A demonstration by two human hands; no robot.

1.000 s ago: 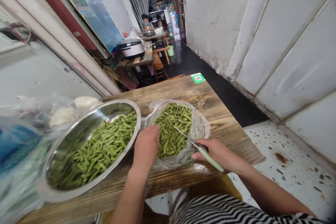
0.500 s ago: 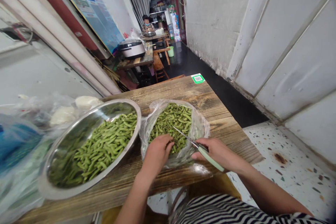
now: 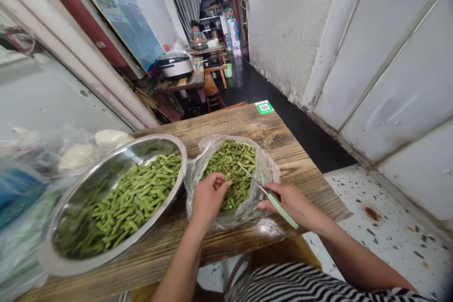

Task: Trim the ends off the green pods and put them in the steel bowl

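Observation:
In the head view, a clear plastic bag (image 3: 268, 163) full of green edamame pods (image 3: 235, 151) stands with its mouth spread on the wooden table. My left hand (image 3: 209, 194) is over its near left side, thumb and fingers pinched on what looks like an edamame pod (image 3: 227, 179). My right hand (image 3: 288, 202) is closed round scissors (image 3: 283, 210) with pale green handles. Their blades point up and left over the bag, and look nearly closed. To the left sits a big steel basin (image 3: 182, 170) holding many more edamame pods (image 3: 138, 193).
The wooden table (image 3: 244, 122) has a green QR-code card (image 3: 264, 107) at its far corner. Plastic bags (image 3: 24, 226) crowd the left side. Beyond are a second table with a white-and-black cooker (image 3: 174, 65), a seated person (image 3: 197, 35), a stool (image 3: 211, 86) and a green bin (image 3: 227, 70).
My left hand has lifted slightly from among the pods, and its fingertips now show pinched together. The scissors stay in my right hand, hardly moved. The view has shifted a little.

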